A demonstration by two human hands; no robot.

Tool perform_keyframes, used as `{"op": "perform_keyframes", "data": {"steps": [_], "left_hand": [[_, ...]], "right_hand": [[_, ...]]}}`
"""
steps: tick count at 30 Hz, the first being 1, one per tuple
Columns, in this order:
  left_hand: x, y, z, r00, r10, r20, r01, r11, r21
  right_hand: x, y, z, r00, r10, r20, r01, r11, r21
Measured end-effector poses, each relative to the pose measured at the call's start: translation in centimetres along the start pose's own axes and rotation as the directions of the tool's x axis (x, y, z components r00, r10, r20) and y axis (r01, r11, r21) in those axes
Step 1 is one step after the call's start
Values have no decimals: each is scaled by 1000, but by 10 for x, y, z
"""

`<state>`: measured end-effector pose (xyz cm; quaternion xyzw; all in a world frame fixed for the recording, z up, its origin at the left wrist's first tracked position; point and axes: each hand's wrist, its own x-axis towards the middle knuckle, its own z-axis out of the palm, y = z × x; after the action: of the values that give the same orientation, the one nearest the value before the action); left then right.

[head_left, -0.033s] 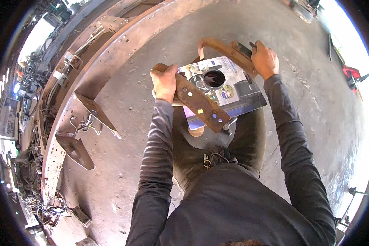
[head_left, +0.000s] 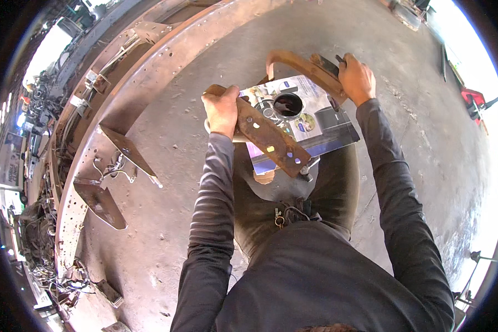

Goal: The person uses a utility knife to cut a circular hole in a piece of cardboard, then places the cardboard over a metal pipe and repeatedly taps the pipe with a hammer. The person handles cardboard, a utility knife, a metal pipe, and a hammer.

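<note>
Clearly both hands are closed on one thing: a rusty brown steel bracket, a curved flat bar pierced with several holes (head_left: 271, 135), held in front of the person's body above the grey concrete floor (head_left: 205, 232). The left hand (head_left: 221, 110) has its fingers wrapped around the near-left end of the bar, and the right hand (head_left: 357, 80) has its fingers clamped over the far end, where the bar arches round; a small dark object seems to sit under that hand, though what it is cannot be told.

Judging by its thickness and rust, the bracket is likely heavy, fully stiff and rough to the skin, with hard edges at the holes and ends. A hold at both ends, as now, looks the steadiest way to carry it, since the weight hangs between the hands.

Beneath the bar lies a flat printed cardboard box with a round dark hole in its face (head_left: 310, 119), seemingly resting on the person's thighs and touching the bar.

To the left, a long curved rusty steel frame rail with rows of holes (head_left: 149, 72) sweeps across the floor, with two dark triangular steel plates (head_left: 130, 149) jutting from it and loose wires (head_left: 113, 166) beside them. That rail crowds the left side.
</note>
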<state>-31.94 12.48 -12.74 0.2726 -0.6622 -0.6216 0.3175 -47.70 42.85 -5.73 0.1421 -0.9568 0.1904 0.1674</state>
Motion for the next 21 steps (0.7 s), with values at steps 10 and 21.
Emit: {"op": "perform_keyframes", "data": {"steps": [10,21], "left_hand": [[5,-12,9,997,56,-55,-51,995,84],[20,-26,10,1000,-4,31,11,968,-251]], "right_hand": [[12,5,7,997,-25,-68,20,997,-69],[16,12,19,979,-54,-199,37,995,-89]]}}
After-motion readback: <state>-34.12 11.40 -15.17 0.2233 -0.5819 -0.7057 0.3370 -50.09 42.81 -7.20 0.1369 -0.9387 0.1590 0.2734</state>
